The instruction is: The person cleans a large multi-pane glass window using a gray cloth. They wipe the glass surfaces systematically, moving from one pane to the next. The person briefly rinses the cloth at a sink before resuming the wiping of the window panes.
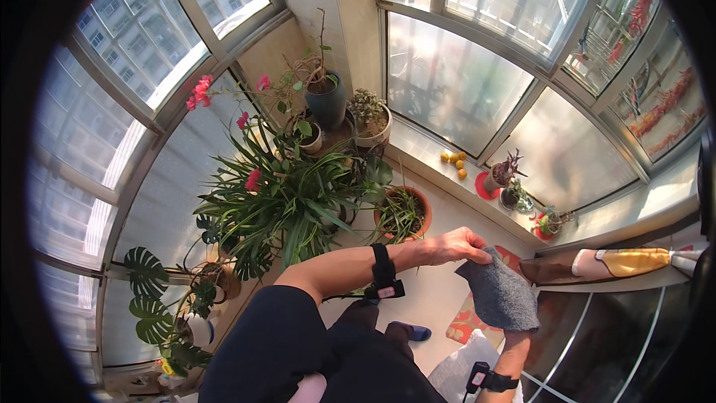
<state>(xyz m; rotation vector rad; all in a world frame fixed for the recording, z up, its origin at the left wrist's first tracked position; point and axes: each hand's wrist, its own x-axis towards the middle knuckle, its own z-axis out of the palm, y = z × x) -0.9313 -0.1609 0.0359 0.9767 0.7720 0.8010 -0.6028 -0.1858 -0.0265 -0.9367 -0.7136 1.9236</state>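
My left hand [460, 244] pinches the upper edge of a grey fleecy cloth or mitt [500, 291] between thumb and fingers. The cloth covers my right hand; only the wrist and forearm [512, 350] show below its lower edge. Whether the right hand is inside the fabric or behind it, I cannot tell. Both forearms wear black straps with small devices, one on the left arm [385, 274] and one on the right [492, 380]. White material [470, 358] lies beside my right forearm.
Potted plants crowd the corner, with a strap-leaved plant [296, 196] and a terracotta pot [425, 218] nearest. Several orange fruits [460, 163] and small pots [495, 179] line the sill. A tied curtain [621, 263] hangs at right, above a patterned mat [467, 322]. A blue slipper [418, 332] is on my foot.
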